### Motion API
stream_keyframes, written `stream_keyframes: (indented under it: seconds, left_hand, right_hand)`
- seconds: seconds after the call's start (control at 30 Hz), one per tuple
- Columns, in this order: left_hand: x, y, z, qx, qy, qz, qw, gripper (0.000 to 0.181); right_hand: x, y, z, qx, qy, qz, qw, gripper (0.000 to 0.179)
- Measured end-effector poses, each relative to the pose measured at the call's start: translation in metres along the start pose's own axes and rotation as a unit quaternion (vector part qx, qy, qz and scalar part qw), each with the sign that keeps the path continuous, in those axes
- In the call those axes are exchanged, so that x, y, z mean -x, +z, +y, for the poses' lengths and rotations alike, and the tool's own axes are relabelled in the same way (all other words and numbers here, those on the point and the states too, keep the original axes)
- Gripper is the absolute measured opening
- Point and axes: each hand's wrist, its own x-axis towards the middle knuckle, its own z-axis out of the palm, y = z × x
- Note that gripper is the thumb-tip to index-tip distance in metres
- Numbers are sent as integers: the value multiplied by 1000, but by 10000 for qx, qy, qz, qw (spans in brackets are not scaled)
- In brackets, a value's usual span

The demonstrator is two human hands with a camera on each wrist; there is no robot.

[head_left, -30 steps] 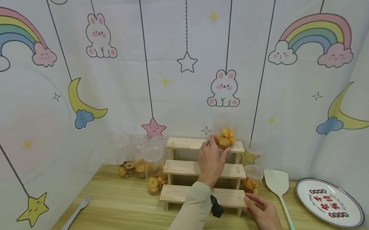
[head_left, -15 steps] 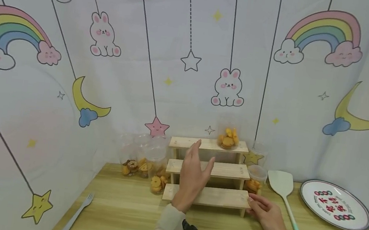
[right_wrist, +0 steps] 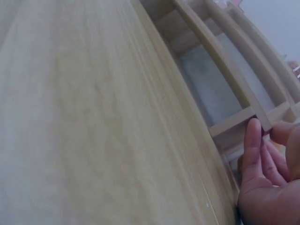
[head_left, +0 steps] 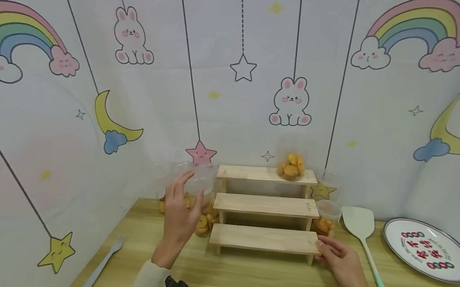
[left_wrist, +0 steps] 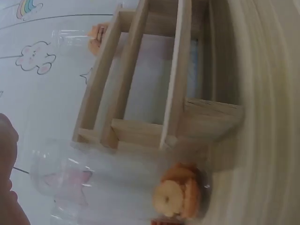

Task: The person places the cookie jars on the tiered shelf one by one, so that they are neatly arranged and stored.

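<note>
A three-step wooden display shelf (head_left: 263, 237) stands on the table, and my right hand (head_left: 342, 265) pinches the right end of its lowest step. The right wrist view shows that board's end between the thumb and fingers (right_wrist: 253, 150). My left hand (head_left: 180, 214) is raised with fingers apart, in front of several clear jars of cookies left of the shelf. It partly hides them, and I cannot tell whether it touches one. The nearest cookie jar (left_wrist: 117, 183) stands upright in the left wrist view. Another cookie jar (head_left: 292, 166) sits on the top step's right end.
Right of the shelf stand a small tub of orange snacks (head_left: 326, 217) and a clear container (head_left: 325, 186) behind it. Further right lie a pale spatula (head_left: 359, 222) and a printed plate (head_left: 429, 252). A fork (head_left: 104, 264) lies at the left. A patterned cloth backs the table.
My left hand has let go of the jar on the top step and moved left and down to the jars beside the shelf. The right hand keeps its place on the lowest step.
</note>
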Motion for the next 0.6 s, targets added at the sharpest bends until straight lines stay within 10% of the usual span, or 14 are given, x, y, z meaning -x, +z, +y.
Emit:
stream_keyframes:
  seconds: [0.3,0.6]
  left_hand:
    - [31,5,-32,501,-1304,-670,9879,78]
    - [53,15,-43,640,-2428,-1977,9476,78]
  right_hand:
    - [-1,-4,2,-53,40,-82,9999,60]
    - [-2,-4,1,14,71,-76,9999,59]
